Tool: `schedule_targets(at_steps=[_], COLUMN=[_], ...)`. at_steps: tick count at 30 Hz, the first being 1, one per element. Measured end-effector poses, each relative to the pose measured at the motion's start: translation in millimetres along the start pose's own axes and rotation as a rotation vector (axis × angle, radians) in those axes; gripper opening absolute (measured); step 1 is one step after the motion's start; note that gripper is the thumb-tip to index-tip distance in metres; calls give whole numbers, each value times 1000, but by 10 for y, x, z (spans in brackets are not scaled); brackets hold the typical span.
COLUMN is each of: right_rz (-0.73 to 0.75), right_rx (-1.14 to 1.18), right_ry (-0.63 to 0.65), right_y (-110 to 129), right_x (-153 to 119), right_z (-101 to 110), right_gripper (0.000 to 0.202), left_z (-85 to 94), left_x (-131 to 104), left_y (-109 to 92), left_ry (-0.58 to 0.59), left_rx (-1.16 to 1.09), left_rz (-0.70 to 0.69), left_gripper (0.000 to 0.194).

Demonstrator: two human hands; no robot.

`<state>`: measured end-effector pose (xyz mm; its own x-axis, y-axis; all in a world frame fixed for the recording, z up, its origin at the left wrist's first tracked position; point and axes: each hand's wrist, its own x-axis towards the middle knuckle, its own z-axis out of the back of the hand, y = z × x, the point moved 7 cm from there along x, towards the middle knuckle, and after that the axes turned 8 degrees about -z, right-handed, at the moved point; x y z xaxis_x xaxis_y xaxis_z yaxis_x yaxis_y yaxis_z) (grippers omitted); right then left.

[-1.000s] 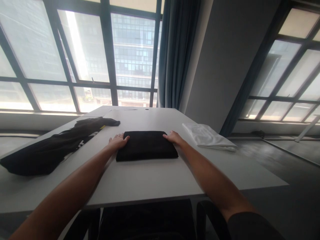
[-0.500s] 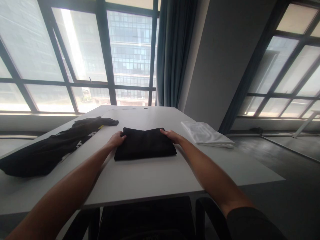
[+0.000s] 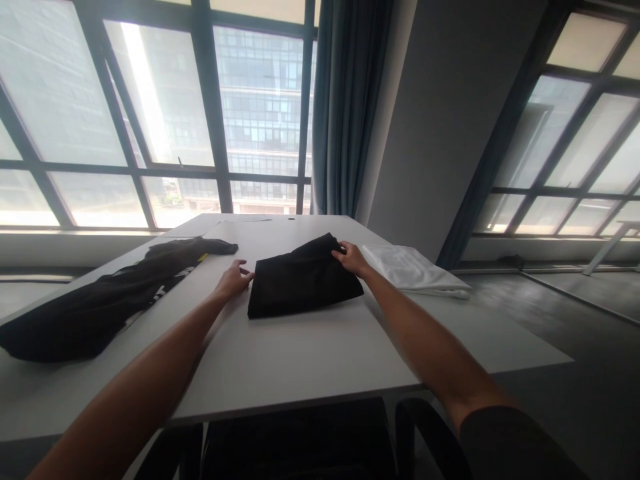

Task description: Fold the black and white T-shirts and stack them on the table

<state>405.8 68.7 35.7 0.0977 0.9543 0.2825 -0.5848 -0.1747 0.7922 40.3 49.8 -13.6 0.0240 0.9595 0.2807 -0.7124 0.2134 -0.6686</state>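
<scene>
A folded black cloth (image 3: 303, 280) lies at the middle of the white table (image 3: 300, 360), its right side raised and tilted. My right hand (image 3: 351, 259) pinches its upper right corner. Just off the cloth's left edge is my left hand (image 3: 235, 279), fingers apart and holding nothing. To the right, a folded white cloth (image 3: 413, 268) lies flat close to my right hand. A dark garment (image 3: 105, 303) with white lettering and a small yellow patch stretches along the table's left side.
A black chair (image 3: 300, 440) with armrests stands against the near table edge. Behind the table are large windows, a blue-grey curtain (image 3: 345, 113) and a grey pillar (image 3: 440, 120). A white table leg (image 3: 607, 250) shows at the far right.
The black cloth has shifted right, and its right side has risen with my right hand. My left hand has let go of its left corner and its fingers have spread.
</scene>
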Motion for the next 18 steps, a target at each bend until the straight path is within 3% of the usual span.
schedule_targets(at_steps=[6, 9, 13, 15, 18], right_rz=[71, 129, 137, 30, -184], right_rx=[-87, -51, 24, 3, -60], right_ry=[-47, -134, -456, -691, -969], right_y=[127, 248, 243, 49, -451], right_x=[266, 550, 904, 912, 633], right_z=[149, 360, 1124, 1620, 2177], right_gripper=[33, 30, 35, 37, 42], left_z=[-90, -152, -187, -197, -219], left_x=[-47, -78, -106, -110, -111], left_y=[-96, -122, -155, -171, -197], left_ry=[70, 120, 147, 160, 188], left_rx=[202, 297, 392, 425, 467], left_rz=[-88, -129, -168, -178, -193], left_gripper=[48, 46, 41, 40, 42])
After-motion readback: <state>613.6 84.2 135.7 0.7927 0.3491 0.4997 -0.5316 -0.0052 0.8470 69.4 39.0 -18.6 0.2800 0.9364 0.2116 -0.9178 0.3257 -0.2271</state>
